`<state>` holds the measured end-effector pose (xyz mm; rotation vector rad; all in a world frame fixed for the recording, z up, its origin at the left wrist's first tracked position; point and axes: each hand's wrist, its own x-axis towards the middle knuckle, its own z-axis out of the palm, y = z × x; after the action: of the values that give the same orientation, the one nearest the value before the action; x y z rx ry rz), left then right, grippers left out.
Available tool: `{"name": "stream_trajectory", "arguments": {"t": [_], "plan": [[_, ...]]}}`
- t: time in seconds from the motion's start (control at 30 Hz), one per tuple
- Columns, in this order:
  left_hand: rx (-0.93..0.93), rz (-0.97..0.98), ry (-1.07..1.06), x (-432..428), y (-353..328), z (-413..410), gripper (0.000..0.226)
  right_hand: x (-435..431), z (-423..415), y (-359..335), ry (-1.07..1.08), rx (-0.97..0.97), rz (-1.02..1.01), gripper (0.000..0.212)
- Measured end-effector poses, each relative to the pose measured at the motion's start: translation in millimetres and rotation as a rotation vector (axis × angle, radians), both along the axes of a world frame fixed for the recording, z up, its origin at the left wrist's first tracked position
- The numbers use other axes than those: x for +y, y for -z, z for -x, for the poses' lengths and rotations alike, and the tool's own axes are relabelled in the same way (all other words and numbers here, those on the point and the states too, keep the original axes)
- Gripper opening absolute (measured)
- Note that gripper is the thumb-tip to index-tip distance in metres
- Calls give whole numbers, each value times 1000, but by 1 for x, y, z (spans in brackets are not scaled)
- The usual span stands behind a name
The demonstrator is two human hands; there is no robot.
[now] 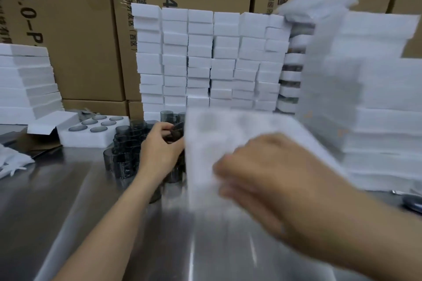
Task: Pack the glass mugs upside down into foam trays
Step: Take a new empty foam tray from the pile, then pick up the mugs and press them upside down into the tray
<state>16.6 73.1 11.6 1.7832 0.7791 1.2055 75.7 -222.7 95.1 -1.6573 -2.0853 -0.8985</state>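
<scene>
In the head view, the left grip [162,146] clasped one dark glass mug [176,133] above the loose mugs [124,153], too crowded to count, at centre-left of the tabletop [68,201]. The right grip [262,180], blurred, held one tilted foam tray [239,125] at near right. At far left, one packed tray [75,139] showed six upturned mug bases.

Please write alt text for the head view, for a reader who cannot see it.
A person's left hand grips a grey glass mug among others on a steel table, while the right hand holds a foam tray. Foam stacks stand behind.
</scene>
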Motion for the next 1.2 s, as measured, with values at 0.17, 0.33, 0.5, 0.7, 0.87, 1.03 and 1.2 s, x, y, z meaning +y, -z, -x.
{"name": "stream_trajectory", "arguments": {"t": [0.17,0.33,0.5,0.7,0.87,1.03,1.2], "plan": [[-60,109,-53,26,-1,19,55,41,18,106,54,-111,257,8],[-65,111,-57,31,1,18,46,62,10,106,109,27,336,24],[-41,66,-37,25,2,15,45,69,1,100,25,138,406,33],[-34,30,36,19,0,13,53,82,-48,63,-38,666,185,21],[19,-7,105,11,2,8,51,93,-98,74,283,671,403,39],[71,-41,110,9,4,4,51,93,-108,98,386,699,492,49],[102,-46,95,6,5,4,52,91,-107,104,372,707,447,60]]}}
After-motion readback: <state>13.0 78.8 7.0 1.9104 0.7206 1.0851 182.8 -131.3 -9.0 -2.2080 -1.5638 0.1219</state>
